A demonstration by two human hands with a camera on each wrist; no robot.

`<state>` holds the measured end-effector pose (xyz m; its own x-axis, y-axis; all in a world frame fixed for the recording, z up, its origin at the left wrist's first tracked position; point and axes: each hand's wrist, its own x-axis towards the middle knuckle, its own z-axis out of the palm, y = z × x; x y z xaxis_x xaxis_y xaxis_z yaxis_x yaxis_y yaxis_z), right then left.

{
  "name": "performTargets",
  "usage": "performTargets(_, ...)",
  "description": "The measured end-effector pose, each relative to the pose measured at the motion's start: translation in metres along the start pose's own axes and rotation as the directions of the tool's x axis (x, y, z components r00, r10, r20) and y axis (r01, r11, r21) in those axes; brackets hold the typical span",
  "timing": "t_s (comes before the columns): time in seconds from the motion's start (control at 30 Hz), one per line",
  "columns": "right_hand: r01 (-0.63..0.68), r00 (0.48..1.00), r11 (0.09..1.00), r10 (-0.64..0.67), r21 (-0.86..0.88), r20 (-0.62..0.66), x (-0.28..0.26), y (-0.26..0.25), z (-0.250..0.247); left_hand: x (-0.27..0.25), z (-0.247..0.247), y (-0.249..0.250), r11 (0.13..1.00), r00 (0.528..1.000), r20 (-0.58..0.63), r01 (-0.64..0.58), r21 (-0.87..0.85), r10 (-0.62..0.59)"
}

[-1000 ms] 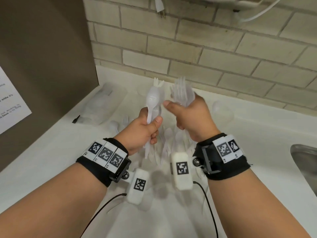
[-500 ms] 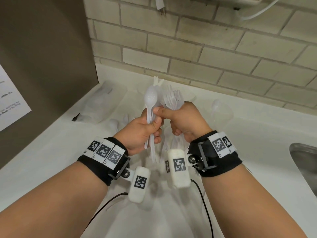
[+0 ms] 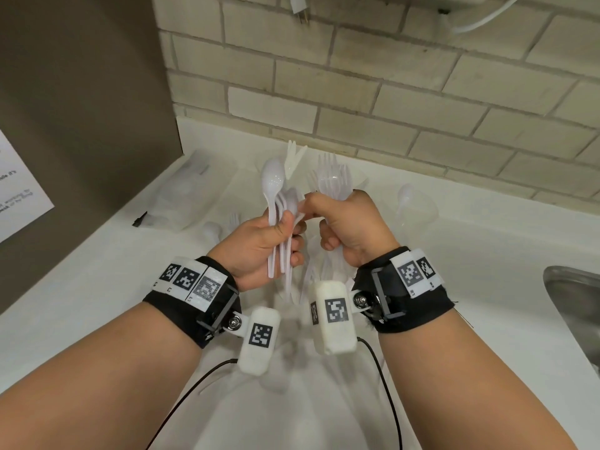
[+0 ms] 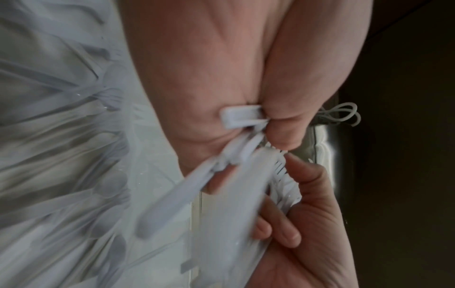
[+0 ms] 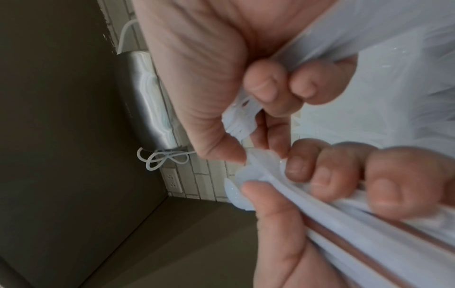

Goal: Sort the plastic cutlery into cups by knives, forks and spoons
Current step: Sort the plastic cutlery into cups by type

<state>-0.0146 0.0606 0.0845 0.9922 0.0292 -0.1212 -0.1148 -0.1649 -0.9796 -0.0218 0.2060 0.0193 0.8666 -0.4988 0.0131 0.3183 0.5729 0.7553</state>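
Left hand: our left hand (image 3: 259, 245) is curled round a bunch of white plastic spoons (image 3: 274, 183), bowls up, handles sticking out below the fist.
Right hand: our right hand (image 3: 350, 228) is clenched on a bundle of white plastic forks (image 3: 334, 180), tines upward; its thumb and forefinger reach across and pinch one piece in the left bunch.
Where the hands are: both are raised above the worktop (image 3: 97, 287), just beside each other, touching at the fingertips.
Wrist views: in the left wrist view we see handle ends (image 4: 243, 117) poking from the closed fist, blurred; in the right wrist view a spoon bowl (image 5: 256, 175) sits between the two sets of fingers.
Loose cutlery: more white pieces (image 3: 224, 222) lie on the worktop under and behind our hands; we cannot tell the kinds apart there.
Cups: a clear cup (image 3: 418, 206) with a spoon in it stands near the wall on the right.
Bag: a clear plastic bag (image 3: 185, 196) lies at the left by the brown panel (image 3: 81, 108).
Writing: a white sheet (image 3: 16, 196) hangs on the panel; its print is too small and cut off for us to read.
Markers: black-and-white square codes sit on both wristbands (image 3: 191, 284); no brand shows.
Sink: a steel sink (image 3: 578, 303) edge is at the far right.
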Motion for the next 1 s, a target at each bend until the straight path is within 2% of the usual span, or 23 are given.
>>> performTargets(0.13,0.032,0.997,0.998,-0.028,0.053,-0.078,0.004,0.007,0.002,-0.001,-0.002,0.003,0.999,0.997,-0.062,0.040,-0.010,-0.041)
performTargets(0.3,0.072,0.994,0.983,-0.057,0.170,-0.090,0.009,0.001,-0.010,-0.005,0.002,0.008,1.000,0.990,-0.139,-0.001,0.003,0.001)
performTargets(0.47,0.208,0.952,0.915,-0.108,0.347,-0.285,0.044,-0.019,-0.057,-0.012,-0.002,0.009,0.973,0.967,-0.255,0.043,0.227,0.016)
performTargets(0.57,0.301,0.910,0.913,-0.189,0.274,-0.369,0.069,-0.034,-0.072,-0.013,-0.006,0.009,0.961,0.956,-0.292,0.051,0.273,0.032)
performTargets(0.7,0.362,0.885,0.928,-0.314,0.084,-0.345,0.107,-0.046,-0.062,-0.011,-0.007,0.012,0.953,0.937,-0.347,0.067,0.297,0.042)
performTargets(0.87,0.416,0.875,0.891,-0.339,0.181,-0.346,0.154,-0.034,-0.041,-0.010,-0.012,0.015,0.955,0.920,-0.388,0.059,0.291,0.061)
performTargets(1.0,0.370,0.888,0.911,-0.289,0.182,-0.358,0.175,-0.002,-0.034,-0.011,-0.015,0.017,0.955,0.909,-0.411,0.061,0.290,0.067)
